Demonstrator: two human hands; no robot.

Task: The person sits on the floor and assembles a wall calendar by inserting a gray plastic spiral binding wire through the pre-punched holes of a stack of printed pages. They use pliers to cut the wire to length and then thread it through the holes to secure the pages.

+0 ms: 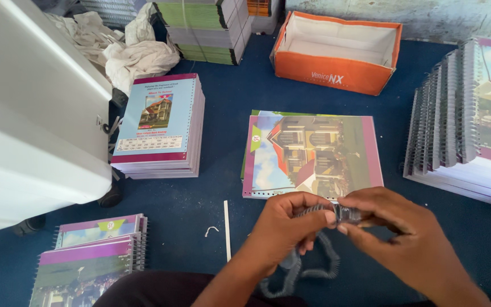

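Observation:
My left hand (287, 223) and my right hand (396, 227) meet low in the head view, both pinching a grey spiral binding coil (345, 214). More of the coil (308, 267) loops down beneath my hands. Just beyond my fingers lies an unbound booklet (313, 156) with a house picture on its cover and a punched edge facing me, on the blue carpet (228, 119).
A stack of printed booklets (160, 128) lies to the left. Spiral-bound booklets (467, 119) fan out on the right; more bound ones (95, 250) sit lower left. An orange box (336, 54) stands behind, a white machine (29, 113) at left, and a white strip (227, 227) on the carpet.

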